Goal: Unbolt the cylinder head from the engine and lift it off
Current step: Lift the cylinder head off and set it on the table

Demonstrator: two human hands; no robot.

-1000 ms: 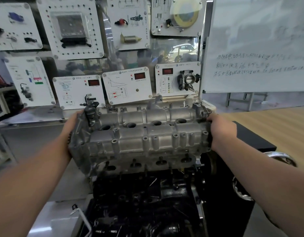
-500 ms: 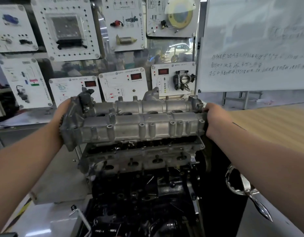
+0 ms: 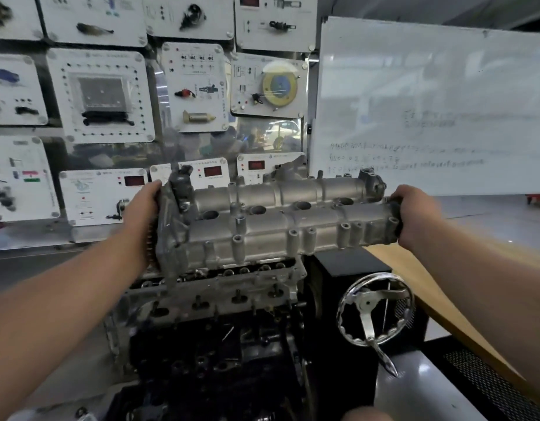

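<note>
A: What had changed since the second before?

B: The head point(image 3: 278, 226) had risen; a second earlier it sat low on the engine point(image 3: 214, 302), half a second earlier a gap had opened beneath it, and now it stood higher and further right, its right end clear past the engine's edge; the handwheel point(image 3: 373, 308), barely in view before, showed whole.

A: And the room?

B: A wall of white panels point(image 3: 101, 95) stood behind, each carrying parts and some a red display; a whiteboard point(image 3: 429, 104) with faint writing filled the upper right; a wooden table point(image 3: 463, 302) ran along the right; a black box point(image 3: 350, 262) sat behind the handwheel, and a grey stand point(image 3: 414, 390) lay below it; the handwheel's crank pointed down and right.

A: Where was the head relative to the hands?

B: It hung between them, lengthwise from left to right, tilted so that its right end sat a little lower in the view; the left hand point(image 3: 142, 208) clasped the left end, fingers behind the end plate and out of sight, just above a toothed sprocket point(image 3: 152, 247); the right hand point(image 3: 414, 217) gripped the right end, fingers curled round its edge; the hands stood well apart, the whole casting's length between them.

A: And relative to the engine?

B: Above it and apart; a dark gap showed between the head's lower edge and the engine's bare top, where studs stood upright; the head's left part still overhung the engine.
</note>
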